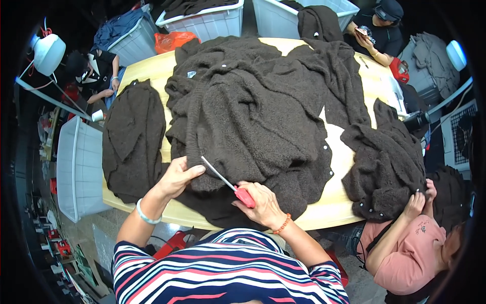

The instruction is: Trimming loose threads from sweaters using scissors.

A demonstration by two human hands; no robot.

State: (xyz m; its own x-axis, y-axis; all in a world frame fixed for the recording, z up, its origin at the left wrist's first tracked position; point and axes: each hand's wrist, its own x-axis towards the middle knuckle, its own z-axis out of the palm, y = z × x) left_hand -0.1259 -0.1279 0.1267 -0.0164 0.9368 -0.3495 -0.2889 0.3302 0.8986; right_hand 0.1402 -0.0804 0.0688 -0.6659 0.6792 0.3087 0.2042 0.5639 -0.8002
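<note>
A large heap of dark brown knit garments (243,116) covers the middle of the table, with small white buttons along some edges. At the near left edge of this heap, my left hand (176,177) pinches the knit between thumb and fingers. Just right of it, my right hand (264,205) is closed round a red-handled tool (245,196) with a long, thin metal shaft. Its tip points up and left, close to my left thumb, over the cloth. Whether the shaft is one blade or two closed ones, I cannot tell.
A folded dark garment (134,137) lies at the table's left. On the right, a co-worker in a pink top (405,248) handles another buttoned garment (387,169). Other people sit at the far left and far right. Grey plastic bins (202,17) and lamps (49,54) surround the wooden table (329,210).
</note>
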